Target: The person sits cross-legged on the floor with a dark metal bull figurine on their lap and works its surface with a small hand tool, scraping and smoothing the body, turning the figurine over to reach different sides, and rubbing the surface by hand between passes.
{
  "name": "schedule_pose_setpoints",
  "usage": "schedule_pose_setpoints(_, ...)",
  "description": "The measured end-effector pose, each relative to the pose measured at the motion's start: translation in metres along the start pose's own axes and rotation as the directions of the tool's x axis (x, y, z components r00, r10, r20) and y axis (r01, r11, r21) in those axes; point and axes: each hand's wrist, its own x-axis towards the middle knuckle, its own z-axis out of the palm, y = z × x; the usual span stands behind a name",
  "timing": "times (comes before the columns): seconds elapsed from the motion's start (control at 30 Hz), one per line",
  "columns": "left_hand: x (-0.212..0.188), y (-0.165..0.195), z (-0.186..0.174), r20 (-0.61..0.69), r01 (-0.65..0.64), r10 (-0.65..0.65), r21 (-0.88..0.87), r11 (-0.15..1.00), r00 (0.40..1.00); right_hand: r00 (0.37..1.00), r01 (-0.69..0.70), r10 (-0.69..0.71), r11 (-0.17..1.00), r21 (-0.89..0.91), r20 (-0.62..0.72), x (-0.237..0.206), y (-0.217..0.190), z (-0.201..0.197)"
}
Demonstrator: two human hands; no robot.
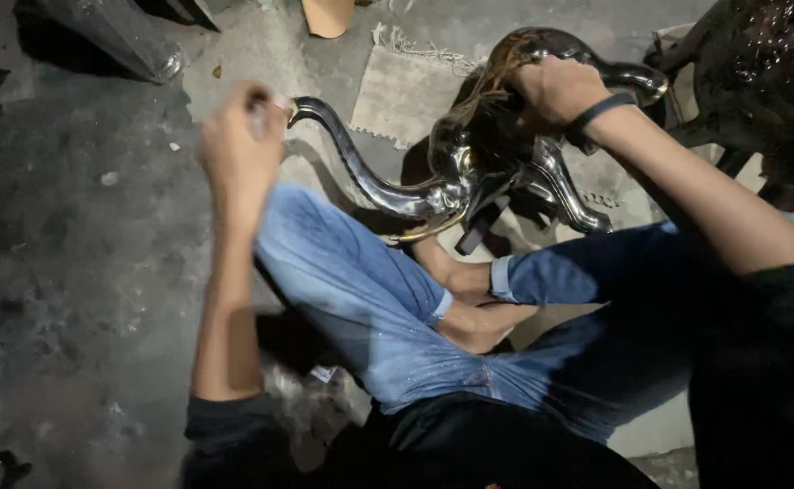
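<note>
Knees [361, 299] sit under the shiny metal stand [469, 172]; my right grip [555, 91] squeezes its top, my left grip [243, 145] pinches one curled leg [343, 149]. Slippery metal might slide out.

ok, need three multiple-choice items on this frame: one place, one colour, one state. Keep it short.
1. Where does the right hand rest?
A. on the shiny curved metal furniture frame
B. on the concrete floor
C. on the knee

2. What colour are the jeans?
A. black
B. blue
C. white

3. How is the left hand set?
A. open and flat
B. closed at the tip of a curved metal leg
C. hanging free

Key: 1 A, the hand grips the frame's upper curve. 2 B, the denim is light blue. 3 B, the fingers are curled at the leg's end, though blurred.
</note>
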Motion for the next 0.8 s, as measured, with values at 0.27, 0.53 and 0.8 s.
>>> schedule_pose_setpoints(0.27, 0.044, -0.076, 0.009, 0.083, 0.101, -0.097, -0.053, 0.993, 0.992, 0.999, 0.046, -0.048, 0.995, 0.083, 0.013, 0.006, 0.003, -0.008)
schedule_pose_setpoints(0.53, 0.034, -0.044, 0.111, 0.256, 0.178, -0.253, 0.283, 0.942, 0.933, 0.977, 0.144, -0.129, 0.986, 0.080, -0.170, -0.037, 0.008, 0.025)
schedule_pose_setpoints(0.8, 0.015, -0.042, 0.122, 0.150, 0.166, -0.249, 0.419, 0.893, 0.957, 0.957, 0.168, -0.091, 0.948, 0.270, -0.277, -0.076, -0.007, 0.023)
